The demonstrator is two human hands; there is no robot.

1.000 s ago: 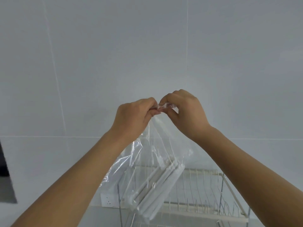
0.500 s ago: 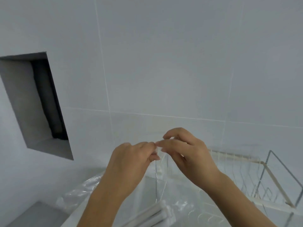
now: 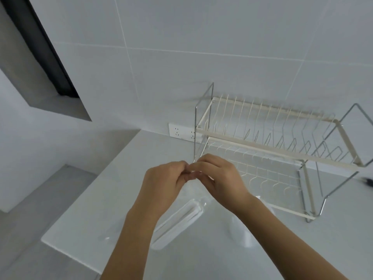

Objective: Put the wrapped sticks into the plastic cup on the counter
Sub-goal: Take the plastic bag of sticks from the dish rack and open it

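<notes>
My left hand [image 3: 163, 184] and my right hand [image 3: 220, 178] meet above the counter, both pinching the top edge of a clear plastic bag [image 3: 187, 199]. The bag hangs down from my fingers and holds a bundle of white wrapped sticks [image 3: 177, 223], which slants toward the lower left near the counter. A clear plastic cup [image 3: 240, 231] stands on the white counter [image 3: 101, 209] just under my right forearm, partly hidden by it.
A two-tier wire dish rack [image 3: 272, 142] stands at the back right against the tiled wall. A white wall socket [image 3: 183, 132] sits left of it. The counter's left edge [image 3: 66, 209] drops to a lower grey floor. A dark recess [image 3: 46, 63] opens in the left wall.
The view has tilted down, bringing the counter, cup and rack into sight. My hands have come lower with the bag, still pinching its top together.
</notes>
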